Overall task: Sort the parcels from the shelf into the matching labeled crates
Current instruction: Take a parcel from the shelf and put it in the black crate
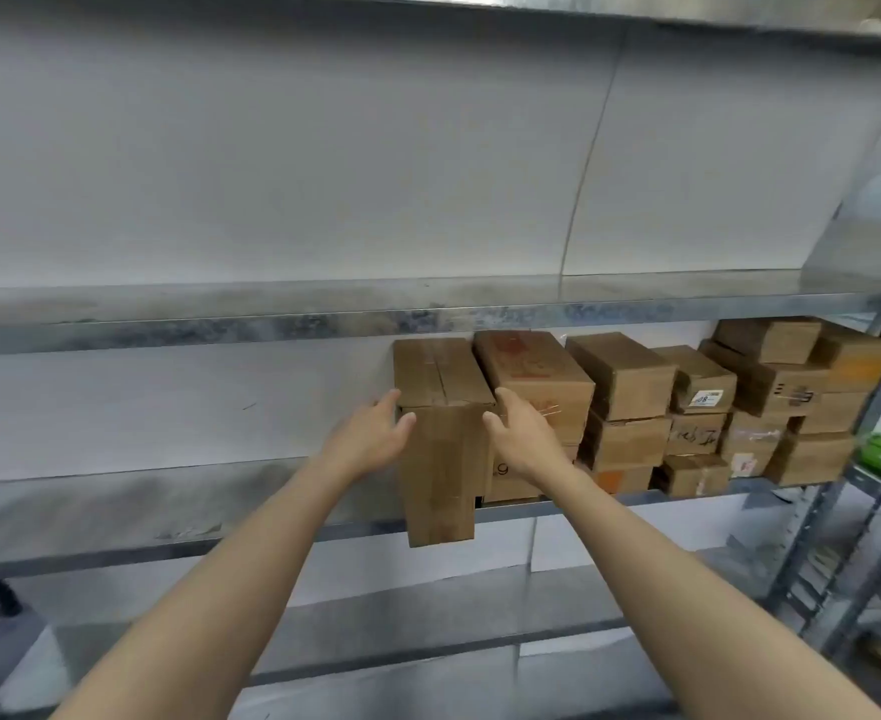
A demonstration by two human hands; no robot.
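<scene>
The tall cardboard parcel [441,475] is standing at the front edge of the shelf [116,506], its lower end overhanging that edge. The left grip [371,439] and right grip [524,433] are flanking its upper sides, both released with fingers extended. Stacked parcels [630,376] are occupying the shelf's right end.

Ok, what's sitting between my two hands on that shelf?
Only the tall cardboard parcel stands between the left hand and the right hand; the head view shows it.
</scene>
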